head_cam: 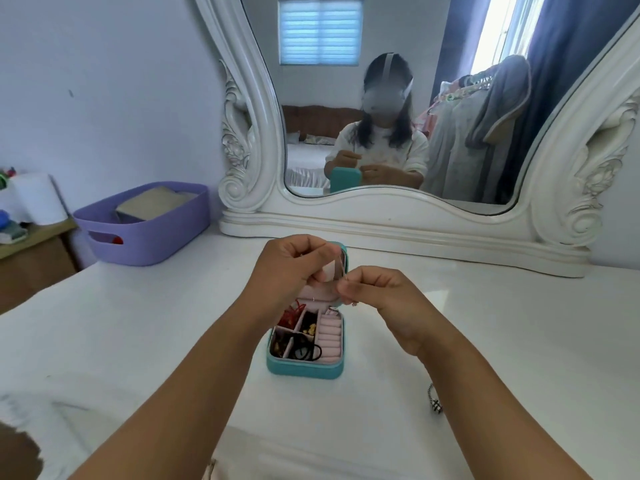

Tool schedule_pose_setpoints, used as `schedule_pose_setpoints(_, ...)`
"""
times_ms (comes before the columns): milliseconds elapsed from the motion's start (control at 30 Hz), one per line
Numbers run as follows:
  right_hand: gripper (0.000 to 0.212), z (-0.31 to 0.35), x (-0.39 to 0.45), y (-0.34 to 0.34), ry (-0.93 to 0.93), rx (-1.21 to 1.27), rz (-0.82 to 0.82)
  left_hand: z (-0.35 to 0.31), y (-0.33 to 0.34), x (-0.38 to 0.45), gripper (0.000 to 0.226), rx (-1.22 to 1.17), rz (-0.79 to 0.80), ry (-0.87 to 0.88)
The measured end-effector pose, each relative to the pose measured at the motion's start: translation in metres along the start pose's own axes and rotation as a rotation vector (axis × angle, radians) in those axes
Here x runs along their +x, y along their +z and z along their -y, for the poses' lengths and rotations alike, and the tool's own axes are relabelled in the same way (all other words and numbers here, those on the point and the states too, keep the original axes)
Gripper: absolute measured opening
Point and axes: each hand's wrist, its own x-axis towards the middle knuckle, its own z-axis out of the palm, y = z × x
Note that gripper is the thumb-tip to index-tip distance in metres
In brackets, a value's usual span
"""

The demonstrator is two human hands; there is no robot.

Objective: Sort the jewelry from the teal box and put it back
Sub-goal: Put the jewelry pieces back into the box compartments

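A small teal jewelry box (304,368) stands open on the white dresser top, its lid upright. Its pink inside holds red pieces (289,317), black hair ties (306,351), gold pieces (310,329) and a ring roll (329,337). Above the box my left hand (294,268) and my right hand (377,292) pinch the two ends of a thin silver chain (343,270) stretched between them. A small charm hangs below my right fingers.
A checked black-and-white bracelet (434,400) lies on the dresser top (502,341) by my right forearm. A purple plastic basket (145,223) sits at the back left. An ornate white mirror frame (398,230) runs along the back.
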Motion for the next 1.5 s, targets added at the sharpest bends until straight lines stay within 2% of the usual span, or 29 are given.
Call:
schedule_pose_setpoints(233,0.002,0.002,0.016,0.014,0.041,0.048,-0.038,-0.002,-0.012,0.007,0.011,0.062,-0.008,0.006)
schedule_pose_setpoints(467,0.023,0.003,0.021,0.024,0.022,0.069,0.078,0.008,-0.017,0.010,0.009,0.031,0.027,-0.018)
schedule_pose_setpoints(567,0.023,-0.003,0.024,0.027,0.048,0.066,0.052,0.011,-0.023,0.009,0.010,0.049,-0.037,-0.014)
schedule_pose_setpoints(667,0.010,-0.004,0.024,0.027,0.043,0.044,0.032,0.018,-0.033,0.010,0.016,0.094,-0.130,-0.023)
schedule_pose_setpoints(867,0.016,-0.001,0.029,0.038,0.036,0.062,0.004,0.039,-0.052,0.005,0.018,0.176,-0.194,-0.132)
schedule_pose_setpoints(1200,0.015,0.000,0.043,0.062,0.082,0.053,0.021,0.056,-0.064,-0.002,0.017,0.165,-0.206,-0.175)
schedule_pose_setpoints(1500,0.013,-0.009,0.052,0.065,0.105,0.004,-0.005,0.071,-0.061,-0.004,0.017,0.161,-0.134,-0.208)
